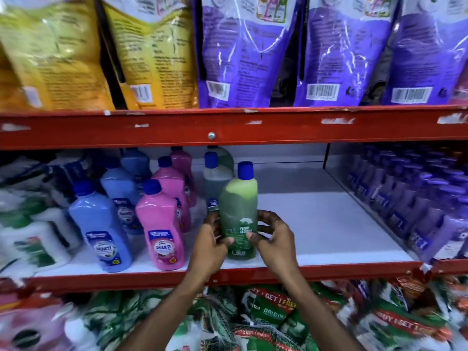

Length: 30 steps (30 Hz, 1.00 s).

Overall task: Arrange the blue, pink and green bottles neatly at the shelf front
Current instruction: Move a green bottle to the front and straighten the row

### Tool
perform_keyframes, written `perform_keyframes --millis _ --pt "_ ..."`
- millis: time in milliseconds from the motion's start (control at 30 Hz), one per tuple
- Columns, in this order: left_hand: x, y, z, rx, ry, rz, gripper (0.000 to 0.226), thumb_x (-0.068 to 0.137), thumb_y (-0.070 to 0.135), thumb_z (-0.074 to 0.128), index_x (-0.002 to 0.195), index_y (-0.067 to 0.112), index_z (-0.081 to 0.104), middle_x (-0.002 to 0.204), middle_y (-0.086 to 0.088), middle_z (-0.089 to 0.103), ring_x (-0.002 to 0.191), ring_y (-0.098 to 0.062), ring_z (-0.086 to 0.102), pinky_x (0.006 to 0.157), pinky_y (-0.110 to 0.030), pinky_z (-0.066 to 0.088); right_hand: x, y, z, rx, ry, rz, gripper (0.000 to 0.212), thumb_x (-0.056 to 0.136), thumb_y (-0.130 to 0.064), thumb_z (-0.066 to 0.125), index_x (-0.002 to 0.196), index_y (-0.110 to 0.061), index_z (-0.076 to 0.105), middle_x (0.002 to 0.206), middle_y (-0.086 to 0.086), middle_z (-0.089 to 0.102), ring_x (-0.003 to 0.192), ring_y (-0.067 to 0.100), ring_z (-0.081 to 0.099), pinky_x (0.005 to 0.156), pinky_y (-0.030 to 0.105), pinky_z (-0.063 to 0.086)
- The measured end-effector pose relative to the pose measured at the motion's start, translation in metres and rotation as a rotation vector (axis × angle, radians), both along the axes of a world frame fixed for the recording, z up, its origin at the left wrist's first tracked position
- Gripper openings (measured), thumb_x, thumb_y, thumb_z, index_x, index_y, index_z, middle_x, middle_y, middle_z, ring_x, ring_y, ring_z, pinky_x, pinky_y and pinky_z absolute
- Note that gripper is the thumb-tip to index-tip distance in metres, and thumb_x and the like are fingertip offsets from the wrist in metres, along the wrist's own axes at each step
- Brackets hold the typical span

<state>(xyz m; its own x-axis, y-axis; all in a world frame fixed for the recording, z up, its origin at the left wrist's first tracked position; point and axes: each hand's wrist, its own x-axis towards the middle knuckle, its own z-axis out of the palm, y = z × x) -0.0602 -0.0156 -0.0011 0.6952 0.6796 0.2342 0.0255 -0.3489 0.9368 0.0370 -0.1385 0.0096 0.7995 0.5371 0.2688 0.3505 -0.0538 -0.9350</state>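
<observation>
Above the red shelf beam (228,130), yellow pouches (63,51) stand to the left and purple pouches (248,51) to the right, barcodes facing out. Below the beam, purple spray bottles (410,198) crowd the right side and white jugs (38,239) the left. Lowest down lie green and red packs (278,317).

A shop aisle, close up on red metal shelving (177,130) with chipped paint and a single bolt (211,135) in the upper beam. The middle shelf has a white board (316,224) — bare on its right half. Above stand yellow refill pouches (50,54) and purple pouches (248,51), barcodes facing out. Purple bottles (405,198) crowd the right bay, white jugs (38,239) the left. Below — green netted packs (266,317). Lighting is bright and even.
</observation>
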Motion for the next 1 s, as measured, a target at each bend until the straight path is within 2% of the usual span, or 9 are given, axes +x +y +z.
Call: perform_keyframes --millis 133,267,400,467,567,733,833,900,1000 --pt "-0.011 0.013 -0.004 0.058 0.022 0.077 0.06 0.077 -0.012 0.062 0.126 0.019 0.047 0.119 -0.004 0.071 0.109 -0.011 0.068 0.094 -0.037 0.057 -0.01 0.023 -0.006 -0.009 -0.031 -0.015 0.044 0.078 0.003 0.07 0.111 -0.025 0.062 0.105 -0.007 0.072 0.09 -0.002 0.067 0.077 0.022 0.06" --pt "-0.014 0.017 -0.006 0.14 0.054 0.12 0.059 0.075 0.0 0.065 0.124 0.026 0.044 0.115 -0.003 0.074 0.105 -0.017 0.07 0.09 -0.044 0.059 -0.015 0.03 -0.012 0.006 -0.046 -0.064 0.046 0.078 -0.001 0.07 0.117 -0.023 0.061 0.111 -0.004 0.068 0.094 0.005 0.066 0.066 0.003 0.051" --pt "-0.015 0.02 -0.009 0.172 0.105 0.117 0.055 0.076 0.011 0.067 0.123 0.027 0.044 0.112 -0.001 0.075 0.1 -0.019 0.072 0.086 -0.044 0.06 -0.03 0.026 -0.02 0.064 -0.076 -0.208 0.039 0.079 -0.013 0.075 0.112 -0.022 0.057 0.096 -0.009 0.067 0.084 0.006 0.068 0.062 0.011 0.054" --pt "-0.017 0.019 -0.008 0.169 0.109 0.111 0.05 0.076 0.012 0.064 0.121 0.025 0.045 0.11 0.0 0.075 0.096 -0.017 0.072 0.084 -0.042 0.06 -0.038 0.024 -0.024 0.113 -0.063 -0.199 0.028 0.082 -0.01 0.072 0.106 -0.02 0.059 0.094 -0.008 0.071 0.082 0.003 0.07 0.062 0.006 0.052" --pt "-0.026 0.015 -0.005 0.173 0.125 0.143 0.034 0.084 0.006 0.055 0.116 0.019 0.049 0.105 -0.007 0.073 0.091 -0.024 0.069 0.082 -0.043 0.059 -0.038 0.025 -0.026 0.102 -0.013 -0.09 0.037 0.083 0.001 0.065 0.113 -0.019 0.058 0.107 -0.007 0.07 0.095 0.004 0.069 0.071 0.006 0.053" --pt "-0.039 0.009 -0.009 0.259 0.13 0.091 0.026 0.094 0.002 0.046 0.114 0.019 0.047 0.107 0.001 0.07 0.093 -0.018 0.071 0.084 -0.039 0.06 -0.023 0.024 -0.02 -0.066 -0.001 0.28 0.065 0.078 -0.005 0.072 0.134 -0.023 0.043 0.128 -0.014 0.056 0.122 0.004 0.053 0.098 0.026 0.049" --pt "-0.038 0.006 -0.009 0.307 0.142 0.122 0.025 0.095 0.006 0.052 0.117 0.017 0.047 0.105 0.003 0.065 0.094 -0.017 0.068 0.08 -0.027 0.055 -0.009 0.024 -0.015 -0.163 -0.1 0.311 0.074 0.069 -0.022 0.081 0.133 -0.029 0.044 0.129 -0.015 0.056 0.118 0.01 0.056 0.093 0.034 0.055" --pt "-0.035 0.008 -0.008 0.338 0.161 0.145 0.035 0.093 0.007 0.058 0.125 0.015 0.047 0.109 0.004 0.06 0.099 -0.013 0.062 0.085 -0.023 0.049 -0.003 0.025 -0.012 -0.2 -0.148 0.306 0.074 0.067 -0.03 0.083 0.132 -0.029 0.047 0.127 -0.01 0.059 0.111 0.015 0.06 0.085 0.037 0.059" --pt "-0.03 0.009 -0.009 0.403 0.204 0.143 0.042 0.09 0.008 0.06 0.129 0.016 0.044 0.114 -0.005 0.054 0.098 -0.013 0.054 0.09 -0.027 0.051 0.003 0.028 -0.009 -0.215 -0.18 0.348 0.063 0.076 -0.017 0.078 0.131 -0.025 0.049 0.121 -0.006 0.064 0.11 0.016 0.062 0.08 0.024 0.058"
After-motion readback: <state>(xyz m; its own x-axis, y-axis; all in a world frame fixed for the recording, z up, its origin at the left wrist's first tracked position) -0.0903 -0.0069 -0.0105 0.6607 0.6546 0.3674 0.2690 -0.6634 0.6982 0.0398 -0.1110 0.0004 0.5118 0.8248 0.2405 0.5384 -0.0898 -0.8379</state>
